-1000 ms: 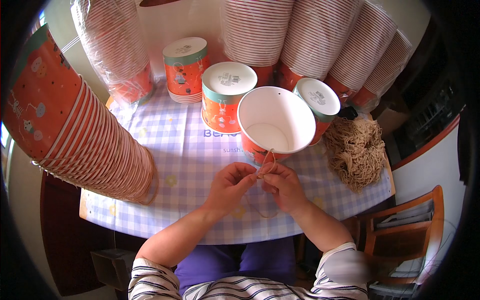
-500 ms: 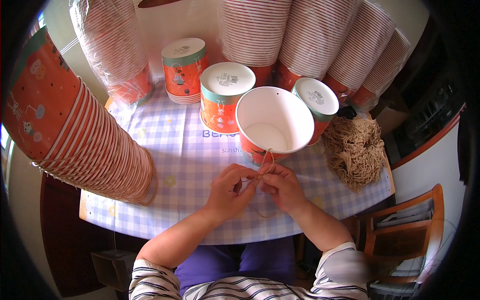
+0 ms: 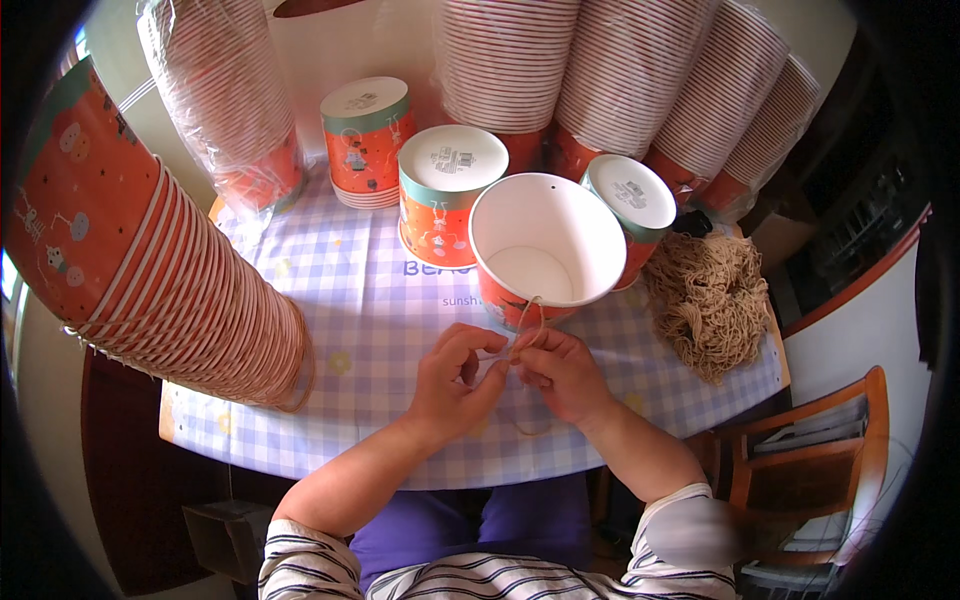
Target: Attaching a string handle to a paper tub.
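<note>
An open paper bucket (image 3: 548,225), white inside and orange outside, stands upright before me. A thin beige cord (image 3: 541,312) is looped through its near rim and hangs down the near side. My right hand (image 3: 567,372) pinches the cord just below the bucket, thumb against forefinger. Close beside it, my left hand (image 3: 456,378) has its thumb and forefinger curved and a little apart, the tips near the cord. A loose length of the cord hangs below the hands over the tablecloth. Any knot between my fingers is too small to make out.
Upside-down buckets (image 3: 455,160) stand behind the open one. A tall nested bucket stack (image 3: 190,280) leans at left, with cords along its rims. Plastic-wrapped stacks (image 3: 510,70) line the back. A beige cord heap (image 3: 708,300) lies right on the checked tablecloth (image 3: 370,420). A wooden chair (image 3: 810,470) stands right.
My left thumb and forefinger have parted slightly and drawn back a little from my right fingertips. My right hand still pinches the cord; the bucket stands where it was.
</note>
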`<state>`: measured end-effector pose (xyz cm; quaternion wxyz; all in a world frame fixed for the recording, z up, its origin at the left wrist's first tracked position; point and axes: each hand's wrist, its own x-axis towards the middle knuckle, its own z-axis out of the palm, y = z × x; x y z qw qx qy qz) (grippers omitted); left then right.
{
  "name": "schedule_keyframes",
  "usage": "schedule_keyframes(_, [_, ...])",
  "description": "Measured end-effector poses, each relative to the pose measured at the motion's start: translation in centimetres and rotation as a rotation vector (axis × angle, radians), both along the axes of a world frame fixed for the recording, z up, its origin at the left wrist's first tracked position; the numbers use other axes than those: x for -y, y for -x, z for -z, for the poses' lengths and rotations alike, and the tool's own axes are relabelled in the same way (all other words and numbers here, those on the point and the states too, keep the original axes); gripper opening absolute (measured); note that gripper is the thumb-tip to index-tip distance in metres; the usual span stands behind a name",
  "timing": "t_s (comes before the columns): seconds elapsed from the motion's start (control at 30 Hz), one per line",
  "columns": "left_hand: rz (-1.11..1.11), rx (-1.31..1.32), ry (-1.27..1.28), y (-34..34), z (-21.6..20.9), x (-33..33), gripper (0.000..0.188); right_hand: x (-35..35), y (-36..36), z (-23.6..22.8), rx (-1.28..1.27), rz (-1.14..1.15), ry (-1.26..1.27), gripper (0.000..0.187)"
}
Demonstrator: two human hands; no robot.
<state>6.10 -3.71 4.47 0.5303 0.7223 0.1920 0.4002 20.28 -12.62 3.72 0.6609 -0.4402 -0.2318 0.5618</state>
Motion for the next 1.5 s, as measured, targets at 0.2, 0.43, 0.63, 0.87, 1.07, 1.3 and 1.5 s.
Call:
schedule_keyframes(0.2, [0.036,-0.031,-0.099,0.20,-0.04,-0.19,0.019,0.16,0.14,0.16,0.193,0.018,-0.048,0.005])
schedule_keyframes(0.43, [-0.019,0.004,-0.162,0.09,-0.01,0.05,0.021,0.20,0.14,-0.17,0.199,0.022,-0.073,0.005])
schedule_keyframes(0.63, [0.000,0.030,-0.377,0.05,0.25,-0.43,0.027,0.27,-0.07,0.19,0.302,0.003,-0.135,0.004])
schedule_keyframes(0.87, [0.002,0.036,-0.335,-0.05,0.34,-0.27,0.025,0.27,-0.08,0.20,0.299,-0.012,-0.176,0.005])
schedule_keyframes(1.07, [0.032,-0.008,-0.223,-0.01,0.22,-0.14,0.015,0.28,-0.13,0.22,0.291,0.000,-0.151,0.004])
schedule_keyframes(1.3, [0.076,-0.172,0.136,0.15,0.23,-0.21,0.006,0.13,-0.02,-0.34,0.105,0.087,-0.068,0.007])
schedule_keyframes(1.5, [0.154,-0.101,0.386,-0.09,0.86,-0.57,0.007,-0.03,0.41,-0.07,0.219,0.160,-0.015,0.008])
